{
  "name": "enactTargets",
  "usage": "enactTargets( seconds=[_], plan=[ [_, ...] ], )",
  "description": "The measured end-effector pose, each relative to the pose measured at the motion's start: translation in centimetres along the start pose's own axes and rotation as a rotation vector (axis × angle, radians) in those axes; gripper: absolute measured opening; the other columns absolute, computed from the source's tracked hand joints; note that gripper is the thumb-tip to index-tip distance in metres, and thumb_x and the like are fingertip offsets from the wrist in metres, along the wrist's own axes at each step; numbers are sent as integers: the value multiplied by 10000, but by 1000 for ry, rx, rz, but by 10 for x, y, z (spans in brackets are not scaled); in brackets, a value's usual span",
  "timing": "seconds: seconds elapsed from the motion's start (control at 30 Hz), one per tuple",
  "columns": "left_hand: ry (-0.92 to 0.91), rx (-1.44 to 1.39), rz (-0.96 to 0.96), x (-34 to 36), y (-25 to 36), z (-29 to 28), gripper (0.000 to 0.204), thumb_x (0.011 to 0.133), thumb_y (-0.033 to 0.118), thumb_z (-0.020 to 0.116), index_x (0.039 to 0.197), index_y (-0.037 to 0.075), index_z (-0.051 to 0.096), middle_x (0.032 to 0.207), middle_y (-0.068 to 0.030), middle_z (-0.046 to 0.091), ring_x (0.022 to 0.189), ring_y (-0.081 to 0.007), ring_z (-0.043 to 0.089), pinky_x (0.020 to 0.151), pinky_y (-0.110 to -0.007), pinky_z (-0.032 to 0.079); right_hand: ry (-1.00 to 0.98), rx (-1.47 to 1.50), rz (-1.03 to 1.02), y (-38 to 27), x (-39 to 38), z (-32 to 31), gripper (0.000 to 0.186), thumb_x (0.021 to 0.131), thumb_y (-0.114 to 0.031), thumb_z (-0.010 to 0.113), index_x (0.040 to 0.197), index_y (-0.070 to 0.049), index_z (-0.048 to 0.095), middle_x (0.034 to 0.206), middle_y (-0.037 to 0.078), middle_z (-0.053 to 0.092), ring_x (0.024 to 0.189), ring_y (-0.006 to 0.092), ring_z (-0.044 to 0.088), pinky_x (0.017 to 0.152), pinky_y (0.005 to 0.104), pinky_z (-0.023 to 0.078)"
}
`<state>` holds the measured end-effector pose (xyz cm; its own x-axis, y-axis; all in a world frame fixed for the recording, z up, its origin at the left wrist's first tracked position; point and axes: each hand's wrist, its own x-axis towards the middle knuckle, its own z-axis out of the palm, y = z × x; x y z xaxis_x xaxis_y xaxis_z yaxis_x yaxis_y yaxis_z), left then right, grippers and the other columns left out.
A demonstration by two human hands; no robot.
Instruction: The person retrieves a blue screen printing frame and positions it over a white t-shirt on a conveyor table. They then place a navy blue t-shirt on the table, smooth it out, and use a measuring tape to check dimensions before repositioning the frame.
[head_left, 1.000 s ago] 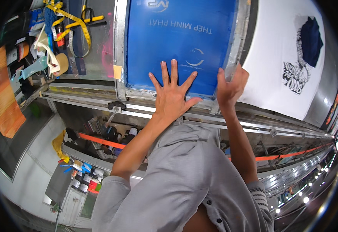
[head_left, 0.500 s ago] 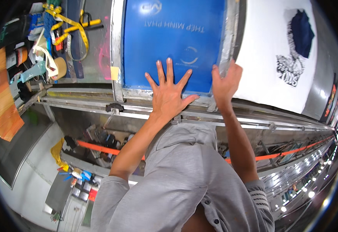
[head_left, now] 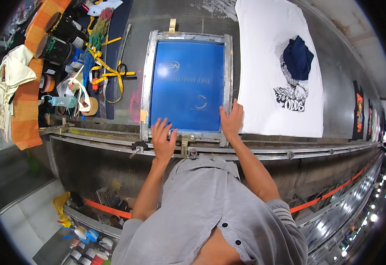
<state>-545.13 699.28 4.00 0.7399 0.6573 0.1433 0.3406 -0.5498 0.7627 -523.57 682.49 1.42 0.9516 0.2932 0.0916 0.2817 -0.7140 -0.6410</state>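
A blue printing screen (head_left: pixel 188 84) in a metal frame (head_left: pixel 227 70) lies on the dark table. My left hand (head_left: pixel 163 139) is at the screen's lower-left edge, fingers apart and slightly bent, holding nothing. My right hand (head_left: pixel 231 119) grips the frame's right side near the bottom, thumb toward the blue mesh. To the right lies a white T-shirt (head_left: pixel 257 70) with a black print and a dark navy cloth (head_left: pixel 297 57) on it. A metal clamp (head_left: pixel 184 148) sits below the frame.
Yellow tape measures (head_left: pixel 115 79), ink cans (head_left: pixel 51 48), orange boards (head_left: pixel 25 110) and a cream cloth (head_left: pixel 12 75) crowd the left. A metal rail (head_left: pixel 268 153) runs along the near edge. Printed dark shirts (head_left: pixel 358 110) lie farther right.
The view has pulled back, showing more table around the screen. My left hand has moved from the mesh toward the lower-left edge, less spread. My right hand stays on the frame's right side.
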Motion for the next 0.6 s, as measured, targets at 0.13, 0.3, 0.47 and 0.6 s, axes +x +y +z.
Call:
enactTargets(
  seconds=[0.13,0.3,0.47,0.6],
  plan=[
    [-13,293,85,-26,-10,-14,380,862,225,716,1160,-3,658,1368,-188,554,1370,-406,390,1137,-605,219,-26,-120,-51,-5,-1,-2,657,836,-333,716,1318,53,488,1159,197,513,1088,370,499,933,455,423],
    [29,275,69,-33,-15,-10,450,865,255,705,1228,1,624,1401,-162,535,1368,-405,396,1149,-583,221,-49,-183,-45,0,3,3,627,809,-288,715,1294,47,500,1137,190,505,1079,366,495,918,465,431],
    [172,145,84,-35,-20,-6,447,873,221,676,1240,-22,594,1405,-207,516,1351,-437,405,1141,-565,252,-58,-31,-69,-11,3,-19,629,783,-233,700,1298,59,487,1153,216,498,1070,400,512,914,469,450],
    [293,141,144,-33,-13,-10,407,873,128,637,1236,-48,576,1382,-230,524,1315,-462,418,1111,-546,304,33,-35,-152,-5,11,-41,643,769,-228,699,1293,78,485,1174,254,488,1079,438,527,907,478,475]
  ],
)
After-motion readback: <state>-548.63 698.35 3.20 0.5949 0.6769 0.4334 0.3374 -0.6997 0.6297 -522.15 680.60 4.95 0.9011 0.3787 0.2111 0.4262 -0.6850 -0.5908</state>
